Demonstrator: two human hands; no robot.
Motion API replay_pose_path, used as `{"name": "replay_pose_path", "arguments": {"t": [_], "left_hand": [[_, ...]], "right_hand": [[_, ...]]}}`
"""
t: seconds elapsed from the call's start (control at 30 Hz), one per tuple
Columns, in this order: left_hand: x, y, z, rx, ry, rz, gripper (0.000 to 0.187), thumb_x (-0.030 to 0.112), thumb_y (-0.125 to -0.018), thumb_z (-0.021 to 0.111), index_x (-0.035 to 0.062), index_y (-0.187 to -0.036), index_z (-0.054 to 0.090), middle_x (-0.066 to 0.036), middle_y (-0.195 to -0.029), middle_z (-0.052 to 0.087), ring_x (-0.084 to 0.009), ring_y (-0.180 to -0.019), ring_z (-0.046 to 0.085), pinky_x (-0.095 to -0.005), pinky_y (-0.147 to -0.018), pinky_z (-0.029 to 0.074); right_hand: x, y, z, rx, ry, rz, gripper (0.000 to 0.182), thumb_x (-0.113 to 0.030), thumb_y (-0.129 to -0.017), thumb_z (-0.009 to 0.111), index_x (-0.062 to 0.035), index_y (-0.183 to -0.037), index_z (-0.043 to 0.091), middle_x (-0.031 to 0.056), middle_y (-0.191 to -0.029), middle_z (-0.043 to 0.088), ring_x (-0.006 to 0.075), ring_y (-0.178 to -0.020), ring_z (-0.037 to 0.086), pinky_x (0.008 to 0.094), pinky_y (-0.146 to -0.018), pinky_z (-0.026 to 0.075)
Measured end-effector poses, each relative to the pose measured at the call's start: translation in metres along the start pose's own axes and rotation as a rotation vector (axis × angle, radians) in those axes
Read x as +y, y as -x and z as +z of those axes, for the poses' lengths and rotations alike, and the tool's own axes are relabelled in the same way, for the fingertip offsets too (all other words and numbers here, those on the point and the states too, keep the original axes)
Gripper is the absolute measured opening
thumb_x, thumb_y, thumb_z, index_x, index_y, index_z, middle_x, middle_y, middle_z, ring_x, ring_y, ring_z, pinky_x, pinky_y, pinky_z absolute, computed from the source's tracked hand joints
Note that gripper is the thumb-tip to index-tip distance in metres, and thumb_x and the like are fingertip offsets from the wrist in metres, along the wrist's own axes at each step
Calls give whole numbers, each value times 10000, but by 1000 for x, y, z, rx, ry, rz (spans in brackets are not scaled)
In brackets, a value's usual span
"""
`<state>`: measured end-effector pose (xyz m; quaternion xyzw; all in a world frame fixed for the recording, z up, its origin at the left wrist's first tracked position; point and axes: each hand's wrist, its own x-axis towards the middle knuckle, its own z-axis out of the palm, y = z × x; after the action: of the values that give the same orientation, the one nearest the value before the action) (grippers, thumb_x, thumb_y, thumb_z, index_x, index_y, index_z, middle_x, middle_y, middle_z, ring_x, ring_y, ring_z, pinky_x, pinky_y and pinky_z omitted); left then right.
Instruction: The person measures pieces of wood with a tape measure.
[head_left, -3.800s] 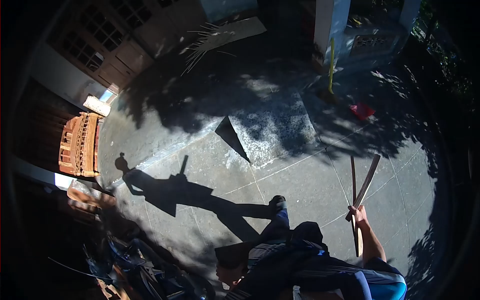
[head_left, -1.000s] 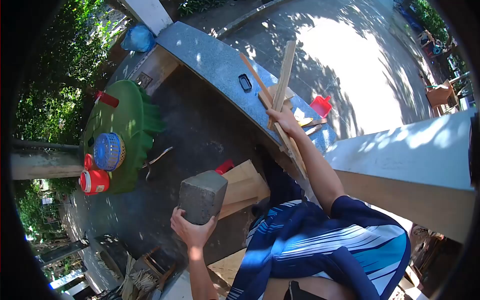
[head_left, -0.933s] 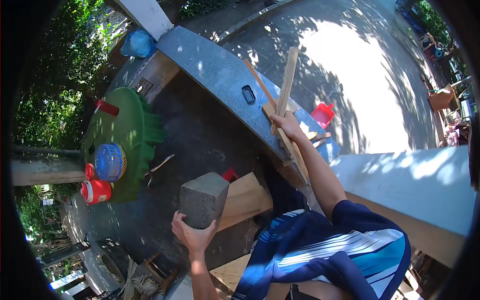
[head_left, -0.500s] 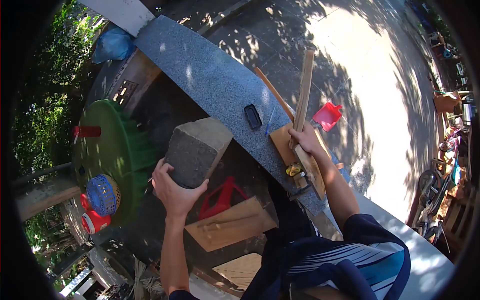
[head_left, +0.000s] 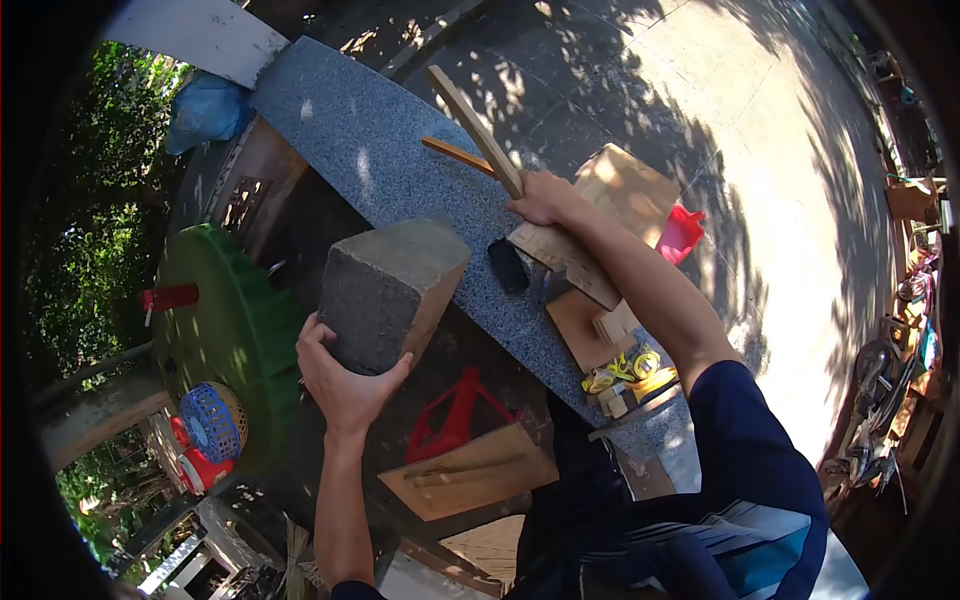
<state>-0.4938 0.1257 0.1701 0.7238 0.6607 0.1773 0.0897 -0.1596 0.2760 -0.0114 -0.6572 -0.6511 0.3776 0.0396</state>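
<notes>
My left hand [head_left: 350,385] grips a grey block [head_left: 385,295] from below, thumb on one side and fingers on the other. The block is held over the dark floor beside the speckled stone slab. My right hand [head_left: 543,198] is closed around long wooden pieces [head_left: 478,130] above the slab [head_left: 370,140]. A thin orange-brown strip [head_left: 457,155] lies under them. Near my right wrist are a black tray [head_left: 508,265], a wide board [head_left: 628,195] and a brown panel [head_left: 588,335]. A yellow tape measure [head_left: 650,380] sits near small wood blocks [head_left: 613,402].
At left stands a round green table [head_left: 225,330] with a blue basket [head_left: 212,420] and a red container [head_left: 205,468]. A red stool [head_left: 462,410] and a wooden board [head_left: 470,472] are below. A red dustpan [head_left: 681,233] lies beyond the slab.
My right hand has moved up and left along the slab with the wooden pieces, which now tilt left. The wide board and tape measure are more exposed. My left hand still holds the block.
</notes>
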Motion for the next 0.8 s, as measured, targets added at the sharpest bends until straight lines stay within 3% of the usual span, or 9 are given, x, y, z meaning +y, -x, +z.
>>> {"name": "replay_pose_path", "arguments": {"t": [0.1,0.2,0.37,0.53,0.67,0.7,0.77,0.8], "left_hand": [[4,18,-12,-47,-30,79,844,310,-491,966,53,-1083,422,-203,-1249,525,-397,-1170,535,-476,-976,438],[6,38,-26,-127,-62,81,856,336,-460,972,63,-1045,409,-233,-1279,522,-416,-1187,535,-499,-965,444],[-1,84,-57,-251,-129,-36,875,384,-439,972,60,-1021,403,-240,-1273,523,-418,-1163,540,-516,-920,451],[-1,115,-81,-337,-152,-75,870,439,-494,955,87,-1071,406,-226,-1306,505,-407,-1150,520,-558,-956,387],[3,132,-94,-338,-199,-135,855,382,-456,956,79,-1031,401,-240,-1305,500,-417,-1155,527,-521,-951,416],[5,135,-100,-315,-209,-113,860,423,-496,953,65,-1073,425,-223,-1311,509,-405,-1154,531,-513,-942,428],[8,143,-106,-265,-233,-100,883,505,-576,945,37,-1157,474,-187,-1322,526,-383,-1152,538,-495,-922,452],[8,146,-104,-228,-217,-108,895,507,-557,951,33,-1147,472,-196,-1310,526,-389,-1151,534,-494,-918,451]], "right_hand": [[-35,-82,19,-55,120,-105,519,-395,-827,670,-43,-1207,643,214,-1145,696,366,-1113,661,465,-961,523],[-74,-137,35,-150,166,-144,529,-345,-850,622,-54,-1291,628,200,-1269,662,360,-1187,637,442,-1014,514],[-105,-184,55,-115,160,-163,532,-376,-847,637,-80,-1289,645,182,-1295,658,346,-1203,630,444,-1015,514],[-96,-182,54,-133,186,-115,514,-396,-864,640,-105,-1288,653,149,-1299,663,328,-1214,627,438,-1014,513],[-88,-179,53,-81,190,-92,503,-433,-901,619,-109,-1284,655,150,-1295,663,331,-1210,628,432,-1025,503],[-88,-177,53,-60,197,-89,504,-445,-912,611,-110,-1286,653,151,-1296,662,337,-1210,626,431,-1028,501],[-85,-176,51,-60,276,-113,633,-523,-944,549,-57,-1372,566,194,-1286,655,350,-1200,630,426,-1026,501],[-82,-175,42,-20,258,-92,689,-553,-949,525,-28,-1395,522,210,-1271,657,353,-1192,634,427,-1023,502]]}}
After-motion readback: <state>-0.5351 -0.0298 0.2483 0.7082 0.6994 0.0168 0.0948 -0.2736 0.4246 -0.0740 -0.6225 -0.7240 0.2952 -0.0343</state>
